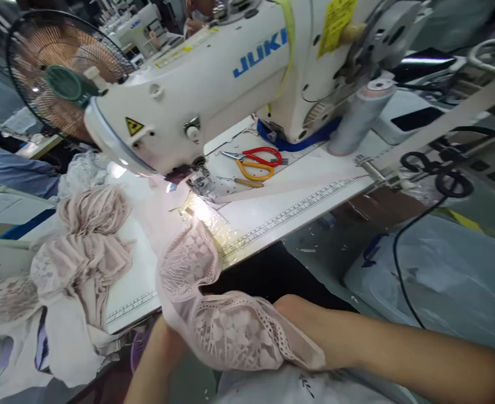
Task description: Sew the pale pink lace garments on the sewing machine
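A pale pink lace bra (234, 331) runs from the sewing machine's presser foot (203, 185) over the table's front edge and down across my hands. Its scalloped lace cups face up. My left hand (170, 339) is under the bra's left side, with only the wrist and the back edge showing. From the right, my right hand (300, 314) reaches behind the lower cup and touches it. The bra hides the fingers of both hands, so their grip does not show. The white JUKI sewing machine (213, 73) stands over the work, its lamp lighting the needle area.
Beige lace pieces (91, 252) lie heaped at the left. Red-and-yellow-handled snips (258, 160) and a wooden-handled tool (243, 182) rest on the machine bed. A grey thread cone (360, 118) stands to the right, above a plastic bin (440, 275). Behind is a fan (66, 78).
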A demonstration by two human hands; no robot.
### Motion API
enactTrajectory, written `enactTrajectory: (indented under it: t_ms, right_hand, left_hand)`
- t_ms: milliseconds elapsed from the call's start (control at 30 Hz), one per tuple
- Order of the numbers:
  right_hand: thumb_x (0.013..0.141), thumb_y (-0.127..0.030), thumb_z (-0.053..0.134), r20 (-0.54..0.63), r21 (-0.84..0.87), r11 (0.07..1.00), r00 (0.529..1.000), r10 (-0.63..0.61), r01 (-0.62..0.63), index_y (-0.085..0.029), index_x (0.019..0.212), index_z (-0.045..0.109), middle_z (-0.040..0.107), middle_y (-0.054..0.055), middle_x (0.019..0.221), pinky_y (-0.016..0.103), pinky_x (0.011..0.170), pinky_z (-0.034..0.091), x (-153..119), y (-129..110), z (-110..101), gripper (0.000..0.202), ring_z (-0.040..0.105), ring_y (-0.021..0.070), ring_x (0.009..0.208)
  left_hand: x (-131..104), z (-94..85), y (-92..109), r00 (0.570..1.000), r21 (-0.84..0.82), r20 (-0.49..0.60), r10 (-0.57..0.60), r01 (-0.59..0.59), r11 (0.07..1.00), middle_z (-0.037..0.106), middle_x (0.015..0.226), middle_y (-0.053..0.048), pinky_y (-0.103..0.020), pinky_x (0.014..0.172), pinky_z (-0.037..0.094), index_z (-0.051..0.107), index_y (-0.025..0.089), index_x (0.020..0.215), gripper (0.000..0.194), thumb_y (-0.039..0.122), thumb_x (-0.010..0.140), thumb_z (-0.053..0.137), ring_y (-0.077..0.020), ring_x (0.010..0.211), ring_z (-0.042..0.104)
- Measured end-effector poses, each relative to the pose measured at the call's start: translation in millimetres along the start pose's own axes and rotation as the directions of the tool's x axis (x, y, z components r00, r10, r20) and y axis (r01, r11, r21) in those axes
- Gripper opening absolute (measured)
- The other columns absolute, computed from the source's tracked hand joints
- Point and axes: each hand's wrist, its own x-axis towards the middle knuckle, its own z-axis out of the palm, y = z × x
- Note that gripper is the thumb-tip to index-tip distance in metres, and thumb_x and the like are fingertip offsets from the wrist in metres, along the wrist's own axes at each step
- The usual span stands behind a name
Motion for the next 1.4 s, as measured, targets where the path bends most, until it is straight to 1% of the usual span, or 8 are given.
enactTrajectory:
  t_ms: [167,333,467,633,833,1100,1233,1400]
  right_hand:
    - [0.068,-0.025,0.054,0.179,0.032,0.999,0.983,-0.030,0.025,-0.022,0.045,0.050,0.056,-0.003,0.046,0.025,0.048,0.041,3,5,12,0.023,0.050,0.0138,0.047]
    - [0.072,-0.035,0.052,0.142,-0.087,0.993,0.988,-0.063,0.075,-0.024,0.073,0.065,0.066,0.003,0.075,0.030,0.066,0.047,24,-4,-36,0.016,0.061,0.0199,0.070]
    - [0.080,-0.051,0.037,-0.325,-0.005,1.000,0.946,-0.018,0.018,-0.022,0.097,0.057,0.062,0.007,0.100,0.032,0.071,0.046,64,-24,-64,0.039,0.059,0.0178,0.072]
    - [0.081,-0.046,0.039,0.014,0.178,0.983,0.999,-0.048,0.045,-0.021,0.062,0.042,0.041,-0.005,0.055,0.024,0.051,0.035,102,-34,-51,0.031,0.044,0.0118,0.051]
    - [0.082,-0.041,0.041,0.098,0.219,0.972,0.989,-0.106,0.083,-0.021,0.056,0.032,0.032,-0.006,0.053,0.024,0.050,0.029,104,-26,-45,0.034,0.036,0.0099,0.050]
    - [0.082,-0.036,0.037,0.105,0.067,0.990,0.985,-0.134,0.127,-0.021,0.056,0.029,0.036,-0.004,0.054,0.026,0.053,0.030,105,-30,-43,0.031,0.039,0.0124,0.054]
    - [0.082,-0.037,0.035,0.023,-0.068,0.993,0.996,-0.092,0.093,-0.022,0.056,0.033,0.041,-0.002,0.054,0.026,0.053,0.031,102,-31,-43,0.030,0.044,0.0144,0.055]
    - [0.085,-0.038,0.030,-0.111,-0.362,0.932,0.991,-0.078,0.033,-0.022,0.060,0.045,0.054,0.002,0.056,0.028,0.051,0.032,84,-31,-46,0.033,0.051,0.0190,0.056]
  left_hand:
    - [32,2.4,49,0.962,-0.312,-0.267,0.055,-0.140,0.940,0.070,0.099,-0.010,-0.044,0.092,0.048,0.064,0.015,0.106,0.053,0.044,0.062,0.072,-0.0298,0.105,0.060]
    - [37,16.1,47,0.923,-0.239,-0.344,0.173,-0.264,0.934,0.071,0.092,-0.007,-0.036,0.086,0.050,0.062,0.016,0.103,0.047,0.037,0.063,0.076,-0.0231,0.090,0.066]
    - [28,31.0,34,0.946,-0.160,-0.264,0.187,-0.235,0.959,0.071,0.087,-0.007,-0.036,0.083,0.050,0.065,0.015,0.094,0.044,0.043,0.062,0.076,-0.0234,0.088,0.066]
    - [29,34.7,26,0.962,0.000,-0.145,0.232,-0.234,0.972,0.071,0.094,-0.008,-0.035,0.085,0.048,0.067,0.016,0.095,0.039,0.047,0.070,0.069,-0.0238,0.093,0.064]
    - [35,28.5,33,0.984,0.480,0.071,0.165,-0.178,0.859,0.070,0.092,-0.007,-0.035,0.086,0.047,0.069,0.013,0.094,0.050,0.057,0.080,0.051,-0.0270,0.096,0.061]
    - [46,37.5,42,0.966,0.618,0.237,0.104,-0.233,0.751,0.066,0.074,-0.003,-0.027,0.068,0.046,0.066,0.014,0.075,0.049,0.058,0.082,0.045,-0.0198,0.073,0.059]
    - [39,48.5,33,0.981,0.440,0.152,0.121,-0.177,0.880,0.066,0.076,-0.004,-0.030,0.076,0.045,0.066,0.014,0.078,0.045,0.058,0.077,0.054,-0.0198,0.076,0.059]
    - [28,67.5,16,0.990,-0.216,0.090,-0.107,0.124,0.969,0.068,0.075,-0.008,-0.037,0.080,0.046,0.065,0.011,0.087,0.048,0.048,0.058,0.077,-0.0229,0.077,0.063]
